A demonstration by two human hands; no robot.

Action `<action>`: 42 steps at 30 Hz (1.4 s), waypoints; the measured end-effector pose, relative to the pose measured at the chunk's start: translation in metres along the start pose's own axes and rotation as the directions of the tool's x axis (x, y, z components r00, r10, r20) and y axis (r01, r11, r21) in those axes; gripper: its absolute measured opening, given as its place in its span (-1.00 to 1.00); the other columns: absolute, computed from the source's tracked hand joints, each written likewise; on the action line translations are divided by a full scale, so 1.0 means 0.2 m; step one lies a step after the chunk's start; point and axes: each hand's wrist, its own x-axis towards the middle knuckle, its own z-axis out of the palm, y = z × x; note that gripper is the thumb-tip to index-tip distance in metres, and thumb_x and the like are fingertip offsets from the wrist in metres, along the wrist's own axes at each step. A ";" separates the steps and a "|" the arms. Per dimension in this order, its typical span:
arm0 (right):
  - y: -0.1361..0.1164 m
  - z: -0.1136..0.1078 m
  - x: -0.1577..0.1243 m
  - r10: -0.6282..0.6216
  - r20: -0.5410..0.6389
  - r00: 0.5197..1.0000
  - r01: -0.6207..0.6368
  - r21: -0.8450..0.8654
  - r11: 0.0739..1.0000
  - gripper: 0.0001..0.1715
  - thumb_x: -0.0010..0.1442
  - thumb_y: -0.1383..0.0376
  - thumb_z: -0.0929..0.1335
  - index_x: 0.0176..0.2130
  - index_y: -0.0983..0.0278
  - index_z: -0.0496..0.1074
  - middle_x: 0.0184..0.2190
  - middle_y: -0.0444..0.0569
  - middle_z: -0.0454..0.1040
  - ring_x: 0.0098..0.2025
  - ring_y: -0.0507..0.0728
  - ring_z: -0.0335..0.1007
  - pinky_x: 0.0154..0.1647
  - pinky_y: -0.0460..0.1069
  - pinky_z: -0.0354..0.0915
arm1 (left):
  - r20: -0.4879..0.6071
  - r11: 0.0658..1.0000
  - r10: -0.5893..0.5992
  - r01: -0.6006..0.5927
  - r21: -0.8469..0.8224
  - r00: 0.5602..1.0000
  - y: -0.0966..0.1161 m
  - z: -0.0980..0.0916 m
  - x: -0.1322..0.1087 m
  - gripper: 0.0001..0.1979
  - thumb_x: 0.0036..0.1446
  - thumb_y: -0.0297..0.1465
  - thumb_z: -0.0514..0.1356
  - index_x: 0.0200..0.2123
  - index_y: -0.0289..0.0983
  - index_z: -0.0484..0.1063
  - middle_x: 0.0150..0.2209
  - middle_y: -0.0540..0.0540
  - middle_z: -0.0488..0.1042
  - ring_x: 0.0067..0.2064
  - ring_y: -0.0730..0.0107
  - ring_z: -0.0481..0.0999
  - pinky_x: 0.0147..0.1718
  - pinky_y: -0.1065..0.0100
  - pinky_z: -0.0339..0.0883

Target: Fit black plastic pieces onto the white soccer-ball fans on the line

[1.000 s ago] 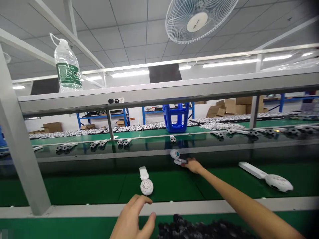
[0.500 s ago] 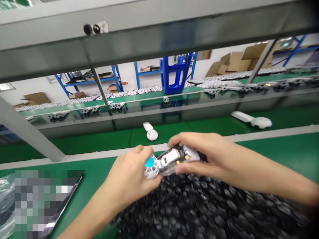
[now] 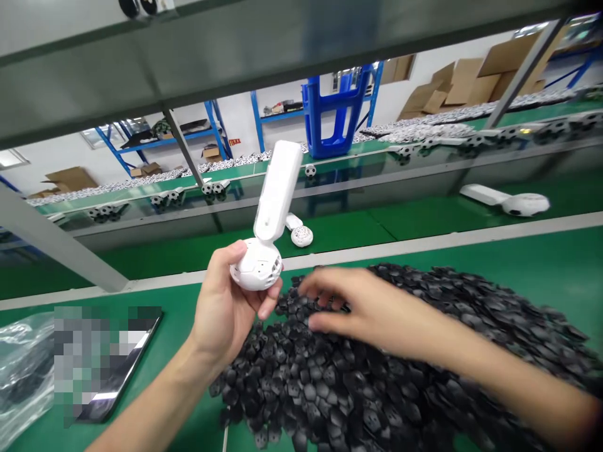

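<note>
Head view, left to right. At the far left I had a clear plastic bag [image 3: 23,370] lying on the green bench top [image 3: 160,326], and just beside it a dark flat slab [image 3: 113,376], its face pixelated too heavily for me to name it. Next came the left hand [image 3: 230,314], raised above the bench and closed narrowly around a white handheld fan [image 3: 271,201]. The thumb and fingers [image 3: 271,301] cupped its vented ball head [image 3: 257,267], while the white handle rose free, tilted slightly to the right. In my judgement, this low, palm-backed hold was sound: it steadied the head and left the handle clear for turning and inspection. To the right lay a broad pile of small black plastic pieces [image 3: 330,389], and the right hand [image 3: 362,307] was over it with its fingers loosely spread in a wide, open shape. Motion blur and the overlap with the pile meant I could not tell whether the fingertips touched a piece, and I saw none held. Spreading the fingers seemed a good way to separate single pieces from so dense a heap. Beyond the bench, a second white fan [image 3: 525,204] lay on a green belt [image 3: 424,226] at the right.
</note>
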 end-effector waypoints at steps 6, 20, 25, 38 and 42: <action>0.11 0.31 0.00 0.120 0.152 0.981 -0.060 -0.348 0.935 -0.84 0.33 0.48 0.58 -0.12 0.30 0.64 -0.10 -0.04 0.69 -0.02 0.23 0.66 0.12 0.24 0.59 | 0.159 0.911 -0.256 0.293 -0.289 0.953 -0.02 0.02 0.01 -0.67 0.39 -0.22 0.31 0.05 -0.35 0.51 -0.09 -0.38 0.76 -0.24 0.14 0.83 -0.39 0.47 0.70; -0.05 0.03 0.00 -0.022 -0.316 0.948 0.075 0.155 0.985 -0.83 0.47 0.12 0.49 -0.17 0.05 0.73 -0.25 -0.11 0.73 -0.30 0.14 0.65 -0.34 -0.03 0.54 | 0.091 0.998 -0.041 0.046 -0.051 0.995 -0.16 -0.05 0.11 -0.62 0.40 -0.28 0.39 0.16 -0.17 0.36 -0.18 -0.02 0.59 -0.28 0.31 0.66 -0.52 0.41 0.64; -0.11 0.02 0.02 0.151 -0.250 0.957 0.084 0.732 0.676 -0.75 0.12 0.14 0.75 -0.26 0.13 0.77 -0.33 -0.09 0.76 -0.37 0.20 0.76 -0.26 -0.02 0.72 | 0.177 0.999 -0.028 0.034 -0.026 0.984 -0.26 -0.01 0.04 -0.71 0.42 -0.22 0.33 0.07 -0.20 0.41 -0.20 -0.02 0.53 -0.32 0.39 0.53 -0.50 0.44 0.49; -0.12 0.06 0.01 0.185 -0.197 0.963 0.052 0.807 0.589 -0.68 0.08 0.23 0.76 -0.38 0.20 0.64 -0.39 -0.15 0.67 -0.42 0.07 0.66 -0.34 -0.13 0.65 | 0.254 0.996 0.035 -0.056 0.075 0.967 -0.32 -0.03 -0.06 -0.69 0.51 -0.17 0.34 0.24 -0.01 0.50 -0.02 -0.01 0.52 -0.18 0.41 0.45 -0.23 0.44 0.53; -0.09 0.11 0.00 0.187 -0.248 0.951 0.080 0.778 0.623 -0.58 0.15 0.14 0.73 -0.37 0.18 0.52 -0.40 -0.19 0.56 -0.43 0.04 0.59 -0.37 -0.12 0.62 | 0.240 0.992 0.065 -0.088 0.088 0.969 -0.33 -0.01 -0.08 -0.64 0.49 -0.16 0.36 0.27 0.01 0.48 0.03 -0.03 0.54 -0.20 0.40 0.45 -0.23 0.42 0.53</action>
